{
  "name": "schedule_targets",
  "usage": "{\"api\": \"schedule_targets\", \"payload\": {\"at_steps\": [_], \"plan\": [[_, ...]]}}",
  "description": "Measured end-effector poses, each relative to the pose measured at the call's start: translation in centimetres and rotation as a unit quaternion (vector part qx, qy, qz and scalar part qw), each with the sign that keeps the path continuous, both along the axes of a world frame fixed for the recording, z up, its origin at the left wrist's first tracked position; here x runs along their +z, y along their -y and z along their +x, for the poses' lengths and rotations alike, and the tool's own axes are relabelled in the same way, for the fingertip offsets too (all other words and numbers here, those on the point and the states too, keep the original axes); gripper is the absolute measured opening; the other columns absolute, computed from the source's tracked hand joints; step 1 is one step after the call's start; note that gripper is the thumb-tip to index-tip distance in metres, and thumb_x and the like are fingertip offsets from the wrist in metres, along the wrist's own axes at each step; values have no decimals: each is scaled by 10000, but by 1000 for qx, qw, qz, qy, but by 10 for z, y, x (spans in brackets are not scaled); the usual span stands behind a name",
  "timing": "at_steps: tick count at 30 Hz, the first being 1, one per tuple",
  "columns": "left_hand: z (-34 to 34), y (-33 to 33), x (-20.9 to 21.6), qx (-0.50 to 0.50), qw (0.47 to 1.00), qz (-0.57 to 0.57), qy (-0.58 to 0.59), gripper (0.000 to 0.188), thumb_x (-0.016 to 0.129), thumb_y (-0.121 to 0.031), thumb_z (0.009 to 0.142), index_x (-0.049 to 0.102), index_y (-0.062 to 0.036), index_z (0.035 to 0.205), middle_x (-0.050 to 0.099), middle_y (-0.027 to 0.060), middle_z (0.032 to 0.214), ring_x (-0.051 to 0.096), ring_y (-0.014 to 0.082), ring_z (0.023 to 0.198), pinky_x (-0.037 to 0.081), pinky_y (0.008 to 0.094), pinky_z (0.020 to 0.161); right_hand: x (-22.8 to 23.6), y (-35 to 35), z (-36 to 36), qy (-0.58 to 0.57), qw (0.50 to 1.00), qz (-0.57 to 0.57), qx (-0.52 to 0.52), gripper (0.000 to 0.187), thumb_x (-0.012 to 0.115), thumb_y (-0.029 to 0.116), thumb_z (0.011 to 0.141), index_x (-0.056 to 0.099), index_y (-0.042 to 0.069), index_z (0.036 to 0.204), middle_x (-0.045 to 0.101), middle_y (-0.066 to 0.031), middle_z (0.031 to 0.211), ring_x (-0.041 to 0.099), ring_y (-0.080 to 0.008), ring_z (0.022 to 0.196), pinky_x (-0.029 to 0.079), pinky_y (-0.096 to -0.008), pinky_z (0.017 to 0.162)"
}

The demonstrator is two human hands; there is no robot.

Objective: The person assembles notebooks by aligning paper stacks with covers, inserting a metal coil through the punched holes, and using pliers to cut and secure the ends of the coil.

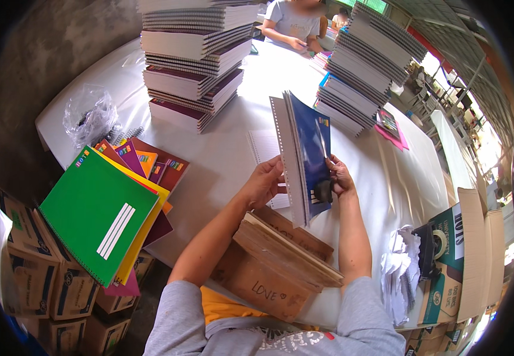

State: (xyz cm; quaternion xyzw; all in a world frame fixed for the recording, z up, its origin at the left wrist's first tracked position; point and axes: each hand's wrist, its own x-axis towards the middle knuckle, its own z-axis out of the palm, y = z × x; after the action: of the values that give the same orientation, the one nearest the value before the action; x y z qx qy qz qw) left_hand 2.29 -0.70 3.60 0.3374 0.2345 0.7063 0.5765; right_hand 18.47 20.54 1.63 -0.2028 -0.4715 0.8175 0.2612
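Upright between my hands stands a notebook with a glossy blue cover and a row of punched holes down its left edge. My left hand is closed on the white pages at that edge. On the other side, my right hand pinches the blue cover's edge; a dark patch near its fingers is unclear. Below the notebook sits a worn wooden stand with handwriting on its front. Partly hidden behind the notebook, a white punched sheet lies on the table.
Tall notebook stacks rise at the far left and far right. Colourful covers with a green one overhang the left edge near cardboard boxes. Crumpled paper and an open carton are at right. Another person sits opposite.
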Motion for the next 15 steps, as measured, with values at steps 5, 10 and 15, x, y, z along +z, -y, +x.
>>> {"api": "schedule_targets", "payload": {"at_steps": [5, 10, 15], "plan": [[-2, 1, 0, -7, 1000, 12, 25, 534, 541, -355, 897, 386, -109, 1345, 619, 33, 1088, 630, 154, 893, 541, 363, 761, -6, -5, 0, -13, 1000, -11, 17, 218, 573, 83, 874, 535, 34, 1083, 646, -99, 960, 655, -193, 832, 567, -326, 729], [-28, 15, 16, 160, 980, -88, -75, 594, 597, -80, 855, 307, -8, 1369, 636, 91, 1009, 635, 167, 833, 537, 319, 715, -2, -1, 7, 2, 998, 28, -54, 242, 606, 102, 858, 536, 30, 1078, 641, -93, 951, 651, -184, 809, 555, -316, 715], [-35, 2, -18, 236, 936, -217, -145, 511, 637, 1, 787, 435, 89, 1248, 652, 135, 889, 641, 166, 746, 543, 277, 642, -2, -1, -9, 198, 931, 271, -145, 160, 628, 15, 811, 590, -25, 961, 654, -88, 816, 604, -117, 713, 493, -244, 650]]}}
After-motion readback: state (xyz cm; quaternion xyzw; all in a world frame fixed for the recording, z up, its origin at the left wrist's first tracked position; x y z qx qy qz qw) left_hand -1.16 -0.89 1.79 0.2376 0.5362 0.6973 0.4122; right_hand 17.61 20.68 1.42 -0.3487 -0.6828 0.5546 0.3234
